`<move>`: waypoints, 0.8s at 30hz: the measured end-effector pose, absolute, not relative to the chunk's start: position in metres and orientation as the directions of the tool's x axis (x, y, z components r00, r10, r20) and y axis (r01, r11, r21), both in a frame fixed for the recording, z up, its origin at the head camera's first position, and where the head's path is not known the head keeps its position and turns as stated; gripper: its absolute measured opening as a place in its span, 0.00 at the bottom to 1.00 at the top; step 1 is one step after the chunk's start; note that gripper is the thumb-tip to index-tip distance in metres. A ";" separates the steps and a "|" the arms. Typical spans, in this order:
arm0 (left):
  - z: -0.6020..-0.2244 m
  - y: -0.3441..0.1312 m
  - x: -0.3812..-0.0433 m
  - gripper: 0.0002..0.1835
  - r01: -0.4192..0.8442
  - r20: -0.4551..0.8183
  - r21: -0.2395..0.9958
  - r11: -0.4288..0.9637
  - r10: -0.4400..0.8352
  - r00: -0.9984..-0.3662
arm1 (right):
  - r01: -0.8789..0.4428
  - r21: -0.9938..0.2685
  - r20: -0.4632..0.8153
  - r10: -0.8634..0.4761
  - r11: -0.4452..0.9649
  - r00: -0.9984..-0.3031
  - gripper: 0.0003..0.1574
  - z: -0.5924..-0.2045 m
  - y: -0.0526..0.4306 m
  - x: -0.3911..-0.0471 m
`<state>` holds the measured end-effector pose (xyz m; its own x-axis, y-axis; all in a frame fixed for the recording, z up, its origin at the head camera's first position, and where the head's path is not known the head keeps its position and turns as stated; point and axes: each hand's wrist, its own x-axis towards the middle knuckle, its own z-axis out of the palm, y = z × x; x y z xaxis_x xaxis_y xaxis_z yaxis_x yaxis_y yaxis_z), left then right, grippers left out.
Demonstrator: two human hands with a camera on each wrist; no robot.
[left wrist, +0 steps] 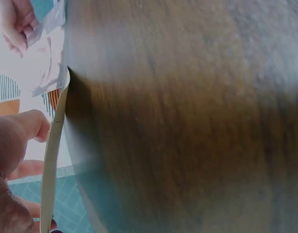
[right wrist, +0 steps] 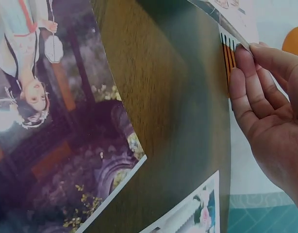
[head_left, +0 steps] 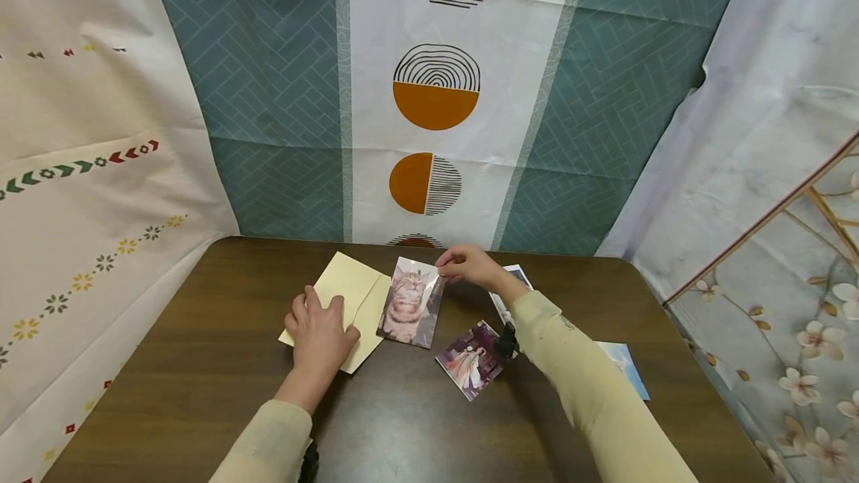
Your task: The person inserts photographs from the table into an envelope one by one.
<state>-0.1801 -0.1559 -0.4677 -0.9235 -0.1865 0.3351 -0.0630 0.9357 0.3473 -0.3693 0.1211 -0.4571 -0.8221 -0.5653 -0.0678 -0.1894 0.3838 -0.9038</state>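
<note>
A pale yellow envelope [head_left: 344,285] lies at a slant left of centre. My left hand [head_left: 317,330] grips its left part; in the left wrist view the envelope [left wrist: 56,145] shows edge-on, raised off the table on that side, with fingertips round its edge. To its right is a glossy picture card [head_left: 409,304] with a pink striped cat, held upright beside the envelope. The thumb and index finger of my right hand [head_left: 470,267] pinch its upper right corner. Below my right wrist, a purple card [head_left: 463,367] with robed figures lies on the table.
Another picture card [head_left: 517,274] shows partly behind my right forearm. A blue card [head_left: 627,371] lies at the right, partly covered by my sleeve. The brown wooden table [head_left: 396,423] ends at the back against a hanging patterned curtain [head_left: 282,95].
</note>
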 end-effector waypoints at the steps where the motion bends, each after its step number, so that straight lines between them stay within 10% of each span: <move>1: -0.468 -0.156 -0.180 0.24 -0.070 0.326 0.348 0.935 -0.190 -0.926 | -0.193 -0.900 -0.069 -0.565 0.391 -0.822 0.12 -0.457 0.121 -0.369; 24: -0.469 -0.155 -0.180 0.27 -0.059 0.316 0.419 0.906 -0.206 -0.926 | -0.173 -0.894 -0.111 -0.579 0.413 -0.808 0.11 -0.461 0.119 -0.361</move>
